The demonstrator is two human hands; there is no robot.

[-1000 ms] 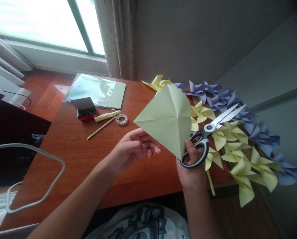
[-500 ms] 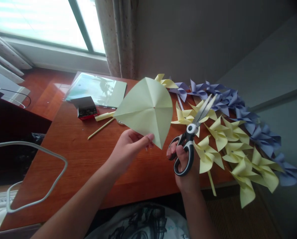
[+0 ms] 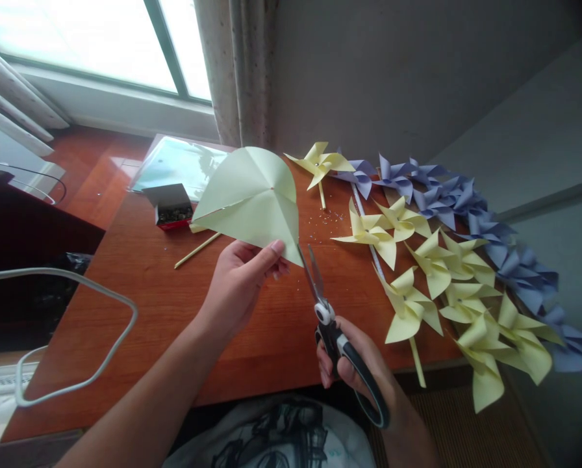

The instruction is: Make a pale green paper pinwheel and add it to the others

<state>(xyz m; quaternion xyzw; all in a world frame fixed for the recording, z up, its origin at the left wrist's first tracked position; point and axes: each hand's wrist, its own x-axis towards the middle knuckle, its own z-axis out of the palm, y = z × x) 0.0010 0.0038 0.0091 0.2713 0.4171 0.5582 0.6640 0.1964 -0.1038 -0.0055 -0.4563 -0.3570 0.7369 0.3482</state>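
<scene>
My left hand (image 3: pixel 245 276) pinches the lower edge of a pale yellow-green sheet of paper (image 3: pixel 256 188) between thumb and fingers. The sheet has rounded edges, creases meeting at a small mark near its middle, and what looks like a slit running in from its left side. Black-handled scissors (image 3: pixel 325 312) are in my right hand (image 3: pixel 354 357), with thumb and fingers through the loops. Their blades are slightly apart, and the tips meet the sheet near its lower right corner.
Yellow paper pinwheels (image 3: pixel 410 305) cover the table's right side, with purple pinwheels (image 3: pixel 525 279) behind them. At the left are an open red box (image 3: pixel 174 214) of small pieces, a rolled paper stick (image 3: pixel 197 250) and a glossy packet (image 3: pixel 174 162). Tiny bits (image 3: pixel 327 221) dot the wooden table (image 3: pixel 159 325).
The scissors have swung down and left from beside the sheet to its lower right corner. The sheet has moved left and turned, showing the slit on its left side.
</scene>
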